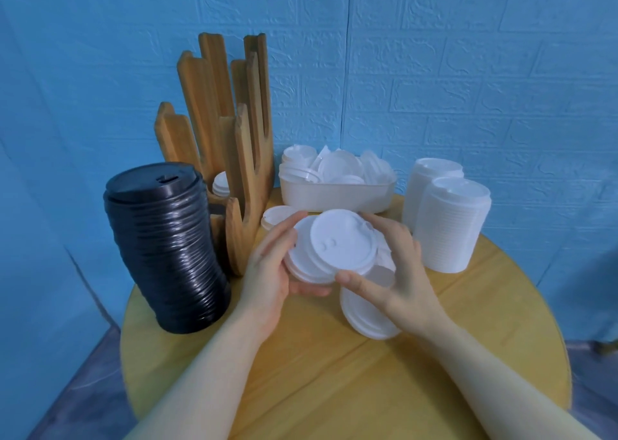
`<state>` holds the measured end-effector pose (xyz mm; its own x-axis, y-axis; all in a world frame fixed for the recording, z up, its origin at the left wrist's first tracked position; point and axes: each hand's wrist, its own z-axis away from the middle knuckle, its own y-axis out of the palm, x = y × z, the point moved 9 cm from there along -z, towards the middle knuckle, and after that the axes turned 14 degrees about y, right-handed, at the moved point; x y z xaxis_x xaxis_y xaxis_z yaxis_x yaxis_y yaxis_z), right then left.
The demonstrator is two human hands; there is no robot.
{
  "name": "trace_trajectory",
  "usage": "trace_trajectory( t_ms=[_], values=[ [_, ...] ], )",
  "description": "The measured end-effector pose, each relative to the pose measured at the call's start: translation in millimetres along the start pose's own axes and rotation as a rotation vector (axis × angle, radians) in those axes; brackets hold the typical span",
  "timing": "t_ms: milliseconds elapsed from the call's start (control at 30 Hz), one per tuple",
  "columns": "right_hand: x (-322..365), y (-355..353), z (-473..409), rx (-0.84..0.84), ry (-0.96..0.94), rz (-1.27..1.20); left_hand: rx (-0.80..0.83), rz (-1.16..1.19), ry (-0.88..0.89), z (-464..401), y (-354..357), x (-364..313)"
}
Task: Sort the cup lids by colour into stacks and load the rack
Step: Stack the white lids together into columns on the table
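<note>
My left hand (267,272) and right hand (394,272) both grip a skewed white lid stack (334,245) between them — I'd square its edges first.

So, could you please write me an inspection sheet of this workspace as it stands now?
Surface: round yellow table.
Job's things: tall black lid stack at left; wooden rack behind it, a few white lids low inside; two white lid stacks at right; white tub of loose lids; small white lid pile by the right wrist.
Clutter: nothing seen.
Hands: left hand and right hand together hold a white lid bundle.
Cables: nothing seen.
Surroundings: blue brick-pattern wall.
</note>
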<state>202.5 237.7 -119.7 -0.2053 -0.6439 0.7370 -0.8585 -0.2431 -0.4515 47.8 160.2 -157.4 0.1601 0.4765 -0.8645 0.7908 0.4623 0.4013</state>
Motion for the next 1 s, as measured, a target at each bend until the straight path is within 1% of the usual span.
trace_trajectory(
  t_ms=[67, 167, 267, 400, 467, 567, 633, 700, 800, 867, 933, 1000],
  values=[
    [3.6, 7.9, 2.3, 0.04, -0.035, 0.048, 0.076, 0.011, -0.044, 3.6, 7.2, 3.3],
    [1.0, 12.1, 1.7, 0.098, -0.045, 0.052, 0.123, 0.024, -0.076, 5.4, 10.9, 4.5],
    [-2.2, 13.2, 1.2, 0.125, -0.083, 0.089, 0.097, 0.073, -0.06, 3.2, 8.6, 4.7],
    [-3.6, 14.0, 1.0, 0.161, -0.01, 0.093, 0.101, 0.108, -0.011, 1.9, 8.5, 3.5],
    [-0.5, 13.6, 1.5, 0.132, 0.021, 0.126, 0.129, 0.078, 0.013, 3.7, 11.6, 1.6],
    [2.4, 9.9, -0.5, 0.011, 0.039, 0.214, 0.183, 0.024, 0.04, 4.3, 15.6, 2.3],
    [2.2, 7.8, -0.8, 0.003, 0.024, 0.154, 0.203, 0.026, 0.039, 2.7, 15.4, 3.2],
    [7.7, 10.0, 2.0, 0.08, -0.077, 0.097, 0.211, 0.035, 0.018, 1.8, 14.8, 3.7],
    [20.6, 21.3, 9.0, 0.237, -0.206, 0.143, 0.244, -0.025, 0.014, 2.2, 14.7, 3.8],
    [25.4, 25.3, 10.9, 0.269, -0.248, 0.169, 0.275, -0.077, 0.037, 3.1, 15.9, 3.4],
    [22.6, 25.7, 10.9, 0.252, -0.231, 0.177, 0.273, -0.096, 0.059, 3.3, 15.9, 2.9],
    [18.7, 20.4, 8.3, 0.132, -0.192, 0.256, 0.242, -0.095, 0.077, 2.9, 14.5, 1.7]
  ],
)
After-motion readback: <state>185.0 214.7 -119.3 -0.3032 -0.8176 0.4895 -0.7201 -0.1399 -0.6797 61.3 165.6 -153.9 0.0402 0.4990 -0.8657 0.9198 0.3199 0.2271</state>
